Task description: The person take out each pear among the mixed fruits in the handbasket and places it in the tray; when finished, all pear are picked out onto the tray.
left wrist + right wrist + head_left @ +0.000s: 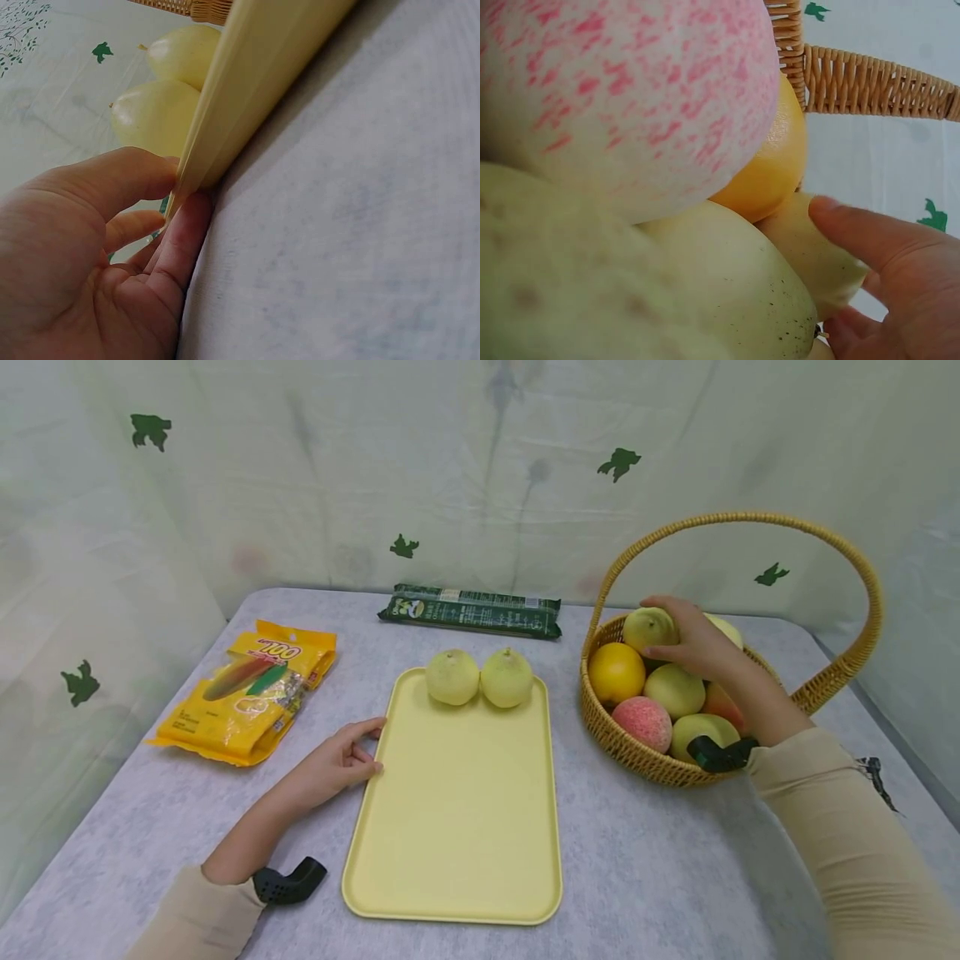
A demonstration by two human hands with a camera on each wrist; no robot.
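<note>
Clearly, the right hand (pixel 699 639) grips a pale-green pear (pixel 649 628) inside the wicker basket (pixel 636 758) — probably firm, smooth, bruisable, best cupped round its widest part — while the left hand (pixel 332 765) holds the tray's (pixel 461 810) edge.

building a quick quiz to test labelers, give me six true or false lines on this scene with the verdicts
1. The left hand touches the tray at its edge. True.
2. The tray is bare. False: two pale fruits sit side by side at its far end.
3. The right hand holds a pale fruit at the basket. True.
4. The green pack lies beyond the tray's far end. True.
5. The yellow bag lies right of the tray. False: it lies to the left.
6. The orange is on the tray. False: it is in the basket.
</note>
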